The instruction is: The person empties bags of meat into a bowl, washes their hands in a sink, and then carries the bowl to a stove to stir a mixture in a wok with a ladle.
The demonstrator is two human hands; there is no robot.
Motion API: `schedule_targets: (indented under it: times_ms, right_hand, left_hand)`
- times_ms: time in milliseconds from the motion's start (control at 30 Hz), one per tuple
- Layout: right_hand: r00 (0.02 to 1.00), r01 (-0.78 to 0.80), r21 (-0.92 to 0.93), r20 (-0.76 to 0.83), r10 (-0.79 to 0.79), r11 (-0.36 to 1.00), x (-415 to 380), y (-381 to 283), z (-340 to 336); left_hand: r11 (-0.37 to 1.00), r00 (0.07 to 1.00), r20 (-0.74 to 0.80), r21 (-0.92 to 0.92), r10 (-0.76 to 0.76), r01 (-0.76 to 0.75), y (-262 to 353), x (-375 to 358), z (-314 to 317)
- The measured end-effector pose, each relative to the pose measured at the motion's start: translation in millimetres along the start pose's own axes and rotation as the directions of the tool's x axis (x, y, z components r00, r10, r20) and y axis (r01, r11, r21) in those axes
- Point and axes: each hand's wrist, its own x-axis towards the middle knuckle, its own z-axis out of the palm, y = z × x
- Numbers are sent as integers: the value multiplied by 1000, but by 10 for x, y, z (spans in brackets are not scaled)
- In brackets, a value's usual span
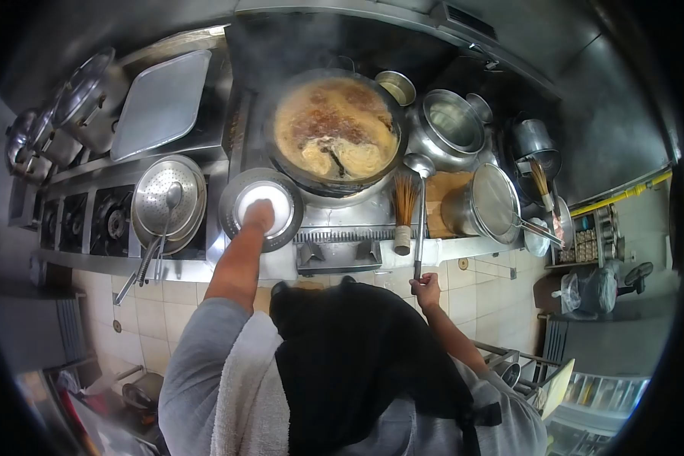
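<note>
My left hand reaches out over a round metal bowl with white contents beside the stove, fingers closed against the white stuff. My right hand grips the end of a long metal ladle whose cup lies near the rim of a big black wok. The wok is full of bubbling brown liquid with pale noodles, and steam rises from it.
A bamboo brush stands by the ladle. Steel pots and a wire strainer sit to the right. At left lie a perforated skimmer on stacked pans, a flat tray and pot lids. A tiled counter front runs below.
</note>
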Motion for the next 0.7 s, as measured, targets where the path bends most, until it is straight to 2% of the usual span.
schedule_targets:
  times_ms: [67,133,167,233,300,367,400,467,500,567,600,633,700]
  right_hand:
    - [1000,-11,4,16,11,1000,31,58,58]
    - [999,-15,53,45,12,998,113,100,84]
    - [999,-9,53,38,7,999,124,92,79]
    - [1000,16,-74,8,-15,997,168,48,82]
    - [998,57,-107,-22,-60,993,367,277,171]
    - [986,147,-293,-27,-162,945,416,235,163]
    - [986,151,-293,-26,-166,944,454,210,141]
    - [991,91,-392,-51,-120,916,459,-22,94]
    - [991,95,-389,-47,-123,916,464,-100,91]
    - [996,85,-345,-2,-91,935,534,-99,55]
    - [964,218,-349,-70,-257,911,583,-10,91]
    - [963,221,-351,-68,-260,910,572,-59,75]
    - [997,83,-48,-7,-83,995,431,-310,-38]
  left_hand:
    - [999,999,8,22,44,-44,-65,21,7]
    - [998,995,100,53,22,-28,-31,39,-43]
    - [998,995,94,49,28,-32,-25,21,-75]
    - [999,998,63,10,30,-31,-53,-2,-173]
    - [999,997,76,-49,-7,10,-167,66,-116]
    - [997,996,88,-82,5,3,-184,72,-151]
    - [997,996,85,-83,2,5,-185,69,-157]
    - [983,979,122,-107,162,-150,-125,-60,-361]
    - [984,980,119,-103,158,-146,-63,-166,-479]
    - [977,966,158,34,205,-213,194,-427,-796]
    - [976,952,240,60,189,-209,188,-403,-758]
    - [977,953,238,58,186,-206,165,-349,-649]
    - [985,958,275,124,84,-122,99,-222,-386]
